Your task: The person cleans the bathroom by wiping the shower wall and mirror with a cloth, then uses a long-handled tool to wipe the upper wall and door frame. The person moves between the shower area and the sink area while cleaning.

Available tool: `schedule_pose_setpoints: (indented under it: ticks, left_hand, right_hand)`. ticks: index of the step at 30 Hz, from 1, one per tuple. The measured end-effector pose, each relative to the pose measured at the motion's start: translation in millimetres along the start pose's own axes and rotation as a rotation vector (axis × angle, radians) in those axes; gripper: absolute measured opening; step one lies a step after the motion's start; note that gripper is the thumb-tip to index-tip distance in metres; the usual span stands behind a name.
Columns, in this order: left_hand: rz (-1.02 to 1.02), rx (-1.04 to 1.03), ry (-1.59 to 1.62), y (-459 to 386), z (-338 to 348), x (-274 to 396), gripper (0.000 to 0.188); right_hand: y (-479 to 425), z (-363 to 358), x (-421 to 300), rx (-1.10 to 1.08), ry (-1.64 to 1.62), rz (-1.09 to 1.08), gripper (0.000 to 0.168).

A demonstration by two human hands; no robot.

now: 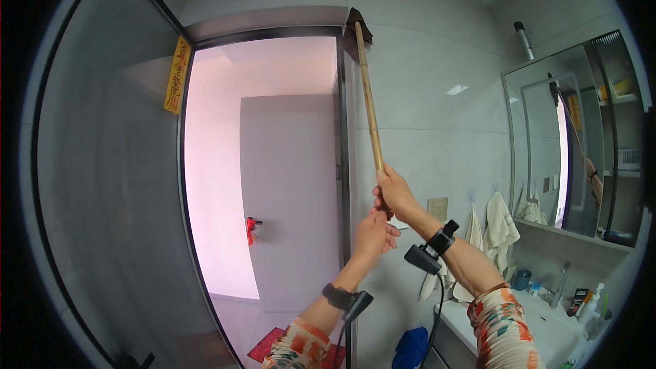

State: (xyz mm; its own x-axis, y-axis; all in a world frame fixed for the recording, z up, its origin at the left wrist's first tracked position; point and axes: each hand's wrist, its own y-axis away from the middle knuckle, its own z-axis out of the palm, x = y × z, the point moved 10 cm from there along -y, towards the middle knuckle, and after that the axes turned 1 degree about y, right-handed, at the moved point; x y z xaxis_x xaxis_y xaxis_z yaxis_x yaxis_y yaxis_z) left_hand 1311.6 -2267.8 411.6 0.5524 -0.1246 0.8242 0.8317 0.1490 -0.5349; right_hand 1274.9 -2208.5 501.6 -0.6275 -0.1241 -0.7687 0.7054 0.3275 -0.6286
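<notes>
Both hands are raised in front of a tiled wall, on a long bamboo pole point(370, 107). My right hand point(397, 192) grips the pole near its lower part. Just below, my left hand point(375, 230) is at the pole's lower end, some of its fingers spread; how firmly it holds is hidden. A dark brown cloth point(352, 36) hangs over the pole's top end and touches the wall at the upper right corner of the door frame point(346, 164). Each wrist bears a black strap with a small device and cable.
A glass panel point(113, 164) stands at left, with a yellow paper strip point(178, 76) bearing writing. Beyond the doorway is a door point(292, 189). At right are a mirror cabinet point(553, 138), hanging towels point(499, 225) and a washbasin point(546, 325) with bottles and a tap point(561, 284).
</notes>
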Motion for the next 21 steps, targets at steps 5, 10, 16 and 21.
schedule_pose_setpoints:
  ticks: [5,10,16,21]
  left_hand:
    - [0.304,0.152,-0.272,58,-69,41,0.027]
    - [0.48,0.456,-0.347,164,-196,70,0.027]
    - [0.468,0.754,-0.565,267,-281,75,0.02]
    - [0.423,0.979,-0.679,323,-302,93,0.022]
  right_hand:
    - [-56,-45,-42,0.102,0.097,-0.075,0.033]
    - [-115,-44,-104,0.133,0.193,-0.207,0.03]
    - [-172,-27,-192,0.159,0.25,-0.276,0.027]
    - [-196,-24,-216,0.163,0.205,-0.286,0.03]
